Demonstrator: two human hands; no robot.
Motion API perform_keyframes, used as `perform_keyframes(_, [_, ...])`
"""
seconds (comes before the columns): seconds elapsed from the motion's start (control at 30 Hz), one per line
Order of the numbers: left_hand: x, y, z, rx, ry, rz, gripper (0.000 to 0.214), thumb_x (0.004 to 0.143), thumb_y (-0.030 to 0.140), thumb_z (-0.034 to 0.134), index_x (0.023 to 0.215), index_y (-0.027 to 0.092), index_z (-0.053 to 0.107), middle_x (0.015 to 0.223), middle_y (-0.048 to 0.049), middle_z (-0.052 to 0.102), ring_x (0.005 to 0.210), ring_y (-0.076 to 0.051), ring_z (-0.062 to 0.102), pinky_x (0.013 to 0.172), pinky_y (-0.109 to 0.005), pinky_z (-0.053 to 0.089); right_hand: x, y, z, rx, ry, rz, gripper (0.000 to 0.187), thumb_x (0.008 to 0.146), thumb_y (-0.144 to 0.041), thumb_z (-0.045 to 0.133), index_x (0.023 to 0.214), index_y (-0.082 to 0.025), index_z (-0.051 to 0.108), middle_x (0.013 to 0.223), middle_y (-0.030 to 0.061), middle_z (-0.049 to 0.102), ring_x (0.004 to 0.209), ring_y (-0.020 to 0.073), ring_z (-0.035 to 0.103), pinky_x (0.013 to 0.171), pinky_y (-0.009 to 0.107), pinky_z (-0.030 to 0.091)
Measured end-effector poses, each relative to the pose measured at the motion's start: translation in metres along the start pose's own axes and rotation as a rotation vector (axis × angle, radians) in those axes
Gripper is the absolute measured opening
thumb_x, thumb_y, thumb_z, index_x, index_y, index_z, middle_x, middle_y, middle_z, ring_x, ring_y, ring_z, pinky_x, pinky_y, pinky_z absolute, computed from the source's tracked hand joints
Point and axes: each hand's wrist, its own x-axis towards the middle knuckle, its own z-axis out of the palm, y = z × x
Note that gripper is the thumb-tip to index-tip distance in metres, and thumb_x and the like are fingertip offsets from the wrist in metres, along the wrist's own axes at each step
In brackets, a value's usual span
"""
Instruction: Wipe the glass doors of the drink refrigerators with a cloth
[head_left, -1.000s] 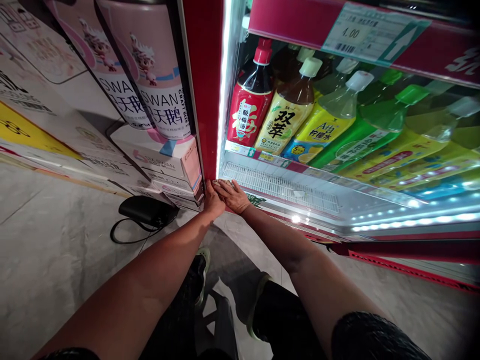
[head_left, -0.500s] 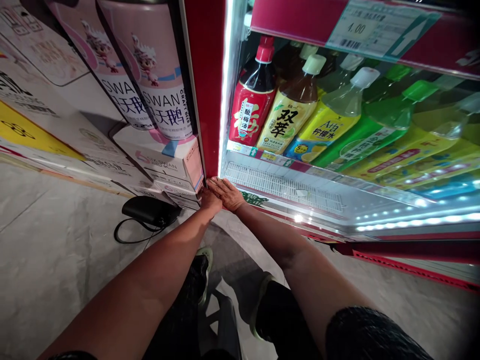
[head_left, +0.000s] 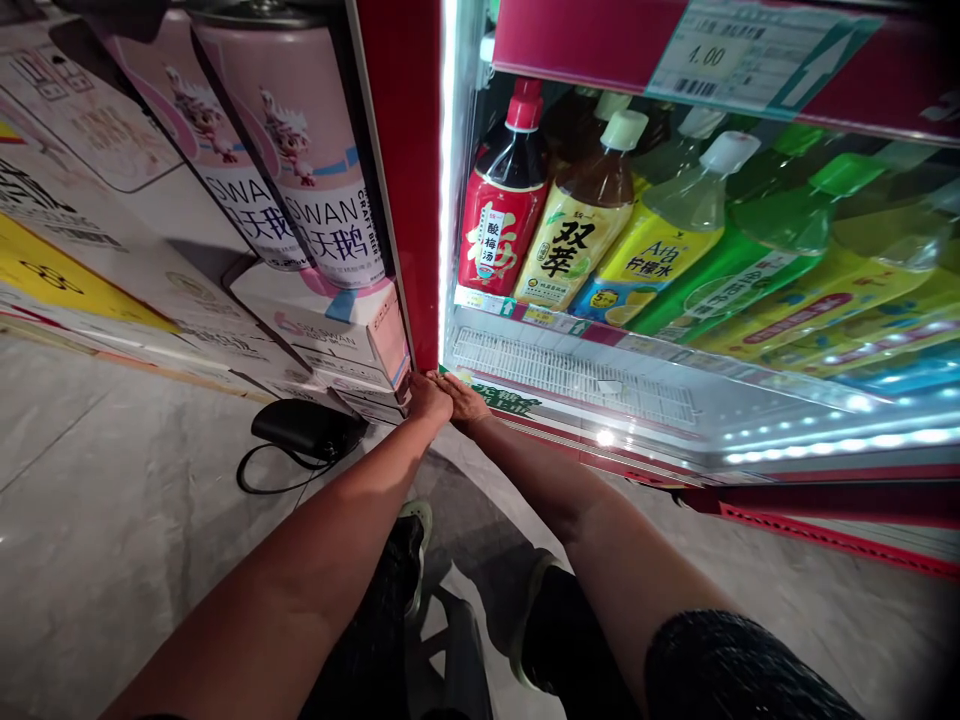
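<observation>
My left hand [head_left: 431, 398] is at the bottom corner of the red fridge frame [head_left: 411, 180], next to the pink and white SWAN beer carton [head_left: 337, 335]. Its fingers are curled and mostly hidden. Pressed close beside it, my right hand [head_left: 466, 402] rests at the lower front sill [head_left: 510, 398] of the lit drinks fridge. The fingers of that hand are bunched together, their tips partly behind my left hand. Whatever either hand grips is too small or too hidden to make out.
Upright SWAN beer cans [head_left: 322, 170] stand on the carton at left. Several drink bottles, including a red one [head_left: 502, 220], line the fridge shelf above a white wire grille [head_left: 570, 375]. A black strapped pouch [head_left: 304, 430] lies on the grey floor [head_left: 127, 500].
My right hand has gone from lying flat with fingers stretched on the frame's corner to a bunched shape slightly lower. My left hand has shifted slightly right, overlapping the right fingers.
</observation>
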Motion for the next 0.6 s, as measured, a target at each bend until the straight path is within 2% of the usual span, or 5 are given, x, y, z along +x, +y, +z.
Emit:
perform_keyframes(0.1, [-0.007, 0.008, -0.006, -0.012, -0.023, -0.104, 0.082, 0.091, 0.024, 0.057, 0.162, 0.006, 0.021, 0.158, -0.0265, 0.044, 0.145, -0.036, 0.048, 0.118, -0.048, 0.041, -0.008, 0.005, 0.003, 0.005, -0.015, -0.038, 0.070, 0.093, -0.004, 0.047, 0.160, -0.022, 0.039, 0.157, 0.0046, 0.054, 0.148, 0.0192, 0.047, 0.128, 0.039, 0.038])
perform_keyframes(0.23, [-0.013, 0.021, -0.013, -0.021, -0.080, -0.161, 0.082, 0.090, 0.021, 0.056, 0.163, 0.007, 0.021, 0.164, -0.0231, 0.037, 0.146, -0.034, 0.046, 0.119, -0.045, 0.040, -0.024, 0.019, -0.013, 0.000, 0.041, -0.097, 0.062, 0.097, -0.005, 0.042, 0.157, -0.016, 0.044, 0.154, 0.0078, 0.056, 0.149, 0.0194, 0.045, 0.128, 0.042, 0.038])
perform_keyframes(0.33, [-0.017, 0.027, -0.013, -0.020, -0.134, -0.205, 0.087, 0.090, 0.022, 0.058, 0.165, 0.010, 0.016, 0.163, -0.0226, 0.039, 0.143, -0.036, 0.050, 0.117, -0.047, 0.043, -0.041, 0.027, -0.019, -0.019, 0.125, -0.107, 0.063, 0.099, -0.005, 0.039, 0.161, -0.017, 0.036, 0.157, 0.0060, 0.054, 0.149, 0.0192, 0.045, 0.128, 0.043, 0.037])
perform_keyframes(0.43, [-0.021, 0.029, -0.011, -0.013, -0.179, -0.243, 0.095, 0.087, 0.022, 0.062, 0.166, 0.012, 0.010, 0.164, -0.0216, 0.038, 0.144, -0.036, 0.049, 0.119, -0.048, 0.040, -0.062, 0.030, -0.013, -0.053, 0.119, -0.086, 0.068, 0.098, -0.003, 0.037, 0.164, -0.019, 0.028, 0.159, 0.0034, 0.051, 0.148, 0.0184, 0.047, 0.129, 0.040, 0.036])
perform_keyframes(0.6, [-0.025, 0.028, -0.004, -0.033, -0.210, -0.223, 0.105, 0.084, 0.024, 0.067, 0.167, 0.012, 0.004, 0.171, -0.0186, 0.022, 0.154, -0.035, 0.034, 0.126, -0.044, 0.029, -0.090, 0.037, -0.011, -0.116, 0.093, -0.066, 0.076, 0.097, -0.001, 0.038, 0.166, -0.020, 0.014, 0.158, 0.0026, 0.052, 0.144, 0.0186, 0.052, 0.130, 0.038, 0.034])
